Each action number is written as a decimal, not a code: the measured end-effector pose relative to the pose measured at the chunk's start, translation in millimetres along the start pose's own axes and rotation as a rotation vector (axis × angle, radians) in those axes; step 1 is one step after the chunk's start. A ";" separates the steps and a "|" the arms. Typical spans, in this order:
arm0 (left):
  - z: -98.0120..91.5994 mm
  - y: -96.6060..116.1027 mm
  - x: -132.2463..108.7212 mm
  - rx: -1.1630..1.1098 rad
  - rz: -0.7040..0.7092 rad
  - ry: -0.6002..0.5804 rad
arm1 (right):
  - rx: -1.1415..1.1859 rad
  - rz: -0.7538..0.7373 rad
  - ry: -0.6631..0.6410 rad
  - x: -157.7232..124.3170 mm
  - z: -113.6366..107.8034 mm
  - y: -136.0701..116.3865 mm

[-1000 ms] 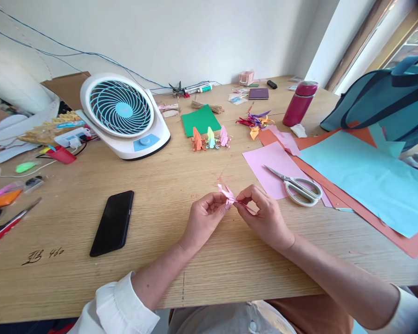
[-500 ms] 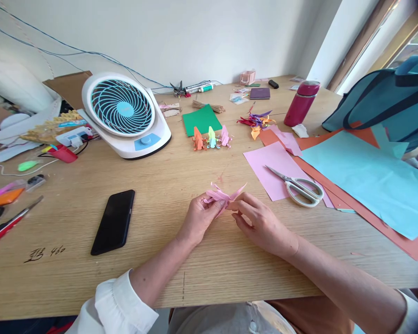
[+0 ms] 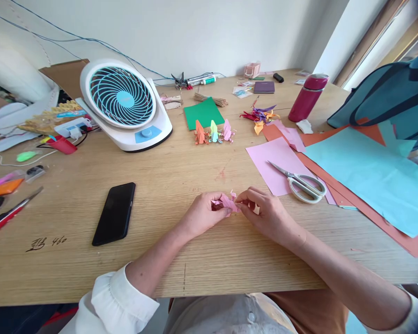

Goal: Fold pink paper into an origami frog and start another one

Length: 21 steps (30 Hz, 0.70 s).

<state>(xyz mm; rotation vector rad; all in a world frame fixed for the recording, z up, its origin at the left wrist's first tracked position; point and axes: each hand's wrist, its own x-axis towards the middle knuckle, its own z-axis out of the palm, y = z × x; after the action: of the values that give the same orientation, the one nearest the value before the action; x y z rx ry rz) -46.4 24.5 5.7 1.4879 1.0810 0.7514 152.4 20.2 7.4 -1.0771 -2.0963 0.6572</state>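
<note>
Both my hands meet low over the wooden table (image 3: 167, 167), pinching a small folded pink paper figure (image 3: 225, 202) between them. My left hand (image 3: 204, 214) grips its left end with thumb and fingers curled. My right hand (image 3: 266, 212) pinches the right end, fingers closed. The figure is mostly covered by my fingertips. A pink sheet (image 3: 273, 162) with white-handled scissors (image 3: 301, 181) on it lies just right of my right hand.
A black phone (image 3: 114, 212) lies left of my hands. A white and blue fan (image 3: 125, 105) stands at the back left. Three small folded figures (image 3: 214, 132) sit before a green sheet (image 3: 202, 112). A red bottle (image 3: 307, 98), teal and orange sheets (image 3: 369, 171), and a blue bag (image 3: 386, 97) are on the right.
The pink figure was spread wide half a second ago; now it is pressed together and lower, close to the table. The view has shifted slightly.
</note>
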 end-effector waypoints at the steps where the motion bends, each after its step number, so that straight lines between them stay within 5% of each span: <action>1: -0.7 0.9 -1.2 0.047 0.001 -0.023 | -0.010 0.008 -0.019 -0.7 0.0 0.1; 5: -3.4 6.5 -4.8 0.237 0.006 -0.069 | -0.068 0.030 -0.064 -3.0 0.8 1.6; 12: -1.7 3.1 -6.9 0.552 0.074 0.056 | -0.195 0.064 -0.060 -17.3 -2.8 2.8; 21: 1.8 -6.8 -13.4 0.762 0.306 0.251 | -0.289 -0.295 -0.216 -33.2 1.1 -7.4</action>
<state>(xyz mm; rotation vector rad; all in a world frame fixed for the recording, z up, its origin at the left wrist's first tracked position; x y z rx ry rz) -51.4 11.4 0.0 2.2864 1.4402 0.7908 162.0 -11.7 0.5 -0.8470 -2.5321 0.3442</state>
